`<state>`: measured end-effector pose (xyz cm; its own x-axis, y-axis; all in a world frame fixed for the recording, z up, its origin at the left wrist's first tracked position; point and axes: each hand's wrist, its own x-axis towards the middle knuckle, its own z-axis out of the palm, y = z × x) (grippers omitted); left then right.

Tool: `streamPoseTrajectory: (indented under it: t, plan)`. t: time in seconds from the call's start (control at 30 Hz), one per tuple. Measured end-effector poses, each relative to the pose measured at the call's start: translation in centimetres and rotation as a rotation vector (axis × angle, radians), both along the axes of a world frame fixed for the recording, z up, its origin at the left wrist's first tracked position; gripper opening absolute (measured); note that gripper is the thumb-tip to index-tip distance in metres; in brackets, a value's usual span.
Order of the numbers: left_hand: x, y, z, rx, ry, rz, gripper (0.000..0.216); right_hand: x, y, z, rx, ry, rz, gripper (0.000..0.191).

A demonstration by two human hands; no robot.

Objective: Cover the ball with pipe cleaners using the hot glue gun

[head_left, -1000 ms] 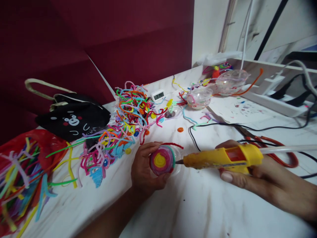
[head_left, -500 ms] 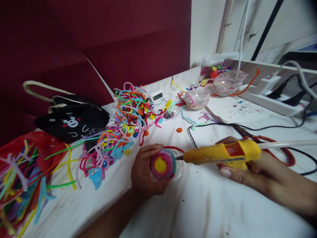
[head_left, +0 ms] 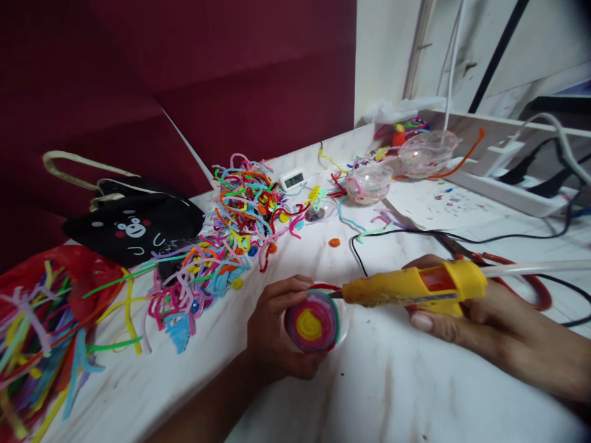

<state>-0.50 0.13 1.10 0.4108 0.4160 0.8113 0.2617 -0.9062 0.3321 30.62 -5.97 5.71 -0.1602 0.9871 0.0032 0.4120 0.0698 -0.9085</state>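
Note:
My left hand (head_left: 281, 332) is closed around a small clear plastic cup (head_left: 342, 323) whose facing end is covered by a coil of pipe cleaner (head_left: 310, 323). The coil has a yellow centre, then pink and purple rings, with a green strand along its right edge. A red pipe cleaner (head_left: 325, 287) runs along the top of the rim. In my right hand (head_left: 466, 326) is a yellow hot glue gun (head_left: 406, 287), a clear glue stick (head_left: 535, 268) sticking out of its back. Its dark nozzle tip meets the coil's upper right edge.
Scissors (head_left: 538, 289) with orange handles lie behind my right hand. Piled pipe cleaners (head_left: 244, 197), a red bag (head_left: 92, 264) and a black bag (head_left: 152, 224) are left. Clear bowls (head_left: 368, 184), a small digital clock (head_left: 292, 179) and a power strip (head_left: 508, 187) stand farther back.
My left hand and the cup with its coil have shifted slightly right and toward me, so the nozzle now meets the coil higher up. The glue gun stays almost still.

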Motion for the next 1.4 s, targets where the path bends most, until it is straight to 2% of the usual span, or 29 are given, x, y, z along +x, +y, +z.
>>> streamPoseTrajectory:
  t: [0.13, 0.23, 0.47, 0.57, 0.73, 0.9, 1.13, 1.4]
  plan:
    - [0.3, -0.2, -0.5, 0.009, -0.013, -0.006, 0.065, 0.2, -0.2, -0.5, 0.021, -0.015, -0.029, 0.028]
    - [0.5, -0.4, -0.6, 0.017, -0.022, 0.002, 0.063, 0.5, -0.4, -0.9, -0.026, -0.004, -0.025, 0.034]
    - [0.2, -0.7, 0.3, 0.050, 0.070, -0.046, 0.068, 0.5, -0.5, -0.7, -0.100, 0.056, 0.015, 0.021]
    - [0.2, -0.7, 0.3, 0.050, 0.076, -0.055, 0.066, 0.7, -0.6, -0.8, -0.080, 0.040, 0.033, 0.022]
    - [0.3, -0.8, -0.1, 0.049, 0.068, -0.064, 0.076, 0.8, -0.7, -1.1, -0.101, 0.057, 0.065, 0.028]
    - [0.4, -0.8, -0.1, 0.051, 0.058, -0.078, 0.067, 0.3, -0.5, -0.4, -0.109, 0.063, 0.085, 0.029]
    - [0.3, -0.4, -0.1, -0.014, -0.013, -0.028, 0.073, 0.4, -0.5, -0.1, -0.034, 0.019, 0.023, 0.023]
    - [0.6, 0.4, 0.1, -0.003, -0.104, 0.023, 0.063, 0.6, -0.6, -0.9, -0.033, 0.024, 0.000, 0.027]
